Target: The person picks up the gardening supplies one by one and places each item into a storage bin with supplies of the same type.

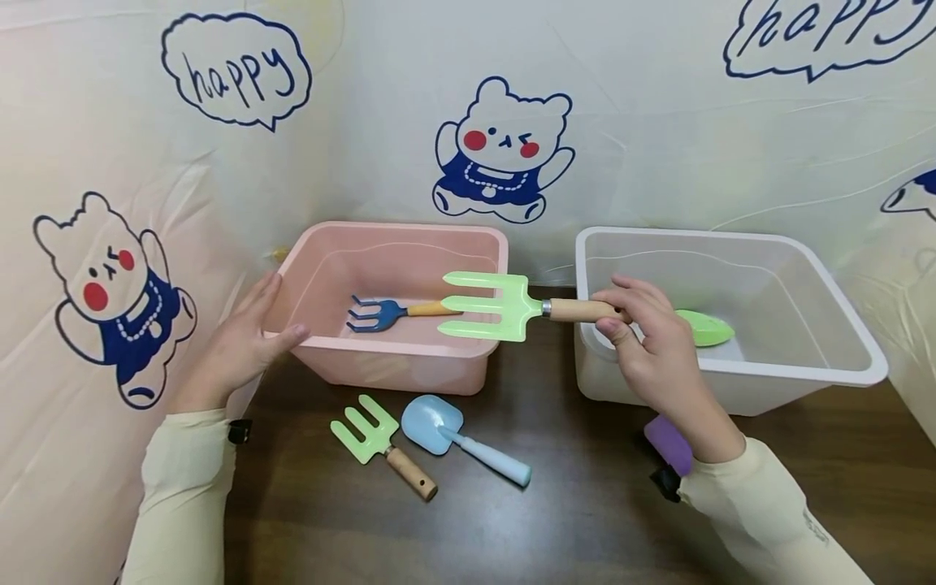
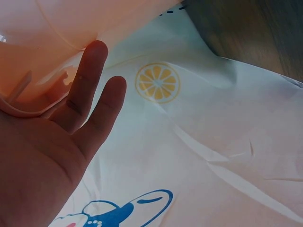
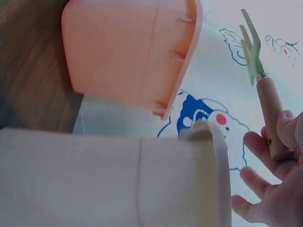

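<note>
One held fork (image 1: pixel 530 308), crosswise, tines (image 1: pixel 475 305) left, tilt unclear

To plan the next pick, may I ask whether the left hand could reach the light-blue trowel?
Probably yes: the left hand touches only the pink bin, and the light-blue trowel lies uncovered on the table.

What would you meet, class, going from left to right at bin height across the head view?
Left grip → pink plastic bin → held light-green hand fork → white plastic bin.
</note>
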The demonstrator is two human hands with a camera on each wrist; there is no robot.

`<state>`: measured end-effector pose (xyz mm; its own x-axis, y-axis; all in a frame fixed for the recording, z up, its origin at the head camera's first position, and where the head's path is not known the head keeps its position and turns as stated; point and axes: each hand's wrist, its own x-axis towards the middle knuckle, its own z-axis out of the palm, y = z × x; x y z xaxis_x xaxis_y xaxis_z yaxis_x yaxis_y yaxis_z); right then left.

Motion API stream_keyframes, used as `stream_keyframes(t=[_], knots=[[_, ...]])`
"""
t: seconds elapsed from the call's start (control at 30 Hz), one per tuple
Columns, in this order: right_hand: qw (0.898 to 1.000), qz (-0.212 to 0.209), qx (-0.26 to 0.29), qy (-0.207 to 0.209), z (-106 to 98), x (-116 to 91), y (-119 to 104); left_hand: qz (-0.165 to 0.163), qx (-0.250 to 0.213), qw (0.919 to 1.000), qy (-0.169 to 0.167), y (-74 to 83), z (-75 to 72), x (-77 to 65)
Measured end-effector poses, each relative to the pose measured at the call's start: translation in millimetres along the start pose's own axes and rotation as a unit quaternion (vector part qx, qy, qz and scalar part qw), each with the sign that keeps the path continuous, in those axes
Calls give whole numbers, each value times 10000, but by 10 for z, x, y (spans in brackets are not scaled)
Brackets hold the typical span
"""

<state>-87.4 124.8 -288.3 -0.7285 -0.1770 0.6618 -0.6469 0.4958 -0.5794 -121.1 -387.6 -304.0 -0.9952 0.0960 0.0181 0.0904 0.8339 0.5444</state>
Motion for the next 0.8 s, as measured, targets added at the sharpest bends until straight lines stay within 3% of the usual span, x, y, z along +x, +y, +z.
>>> stream_keyframes(t=[0.4,0.8], knots=[[9991,330,-181,-193,293,131,-81,-37,-86,10000,-32,-19,-3,-4],[9990,245,19,-377,521,235,-152,-102,-27,9999,-78,-23,-14,-1]])
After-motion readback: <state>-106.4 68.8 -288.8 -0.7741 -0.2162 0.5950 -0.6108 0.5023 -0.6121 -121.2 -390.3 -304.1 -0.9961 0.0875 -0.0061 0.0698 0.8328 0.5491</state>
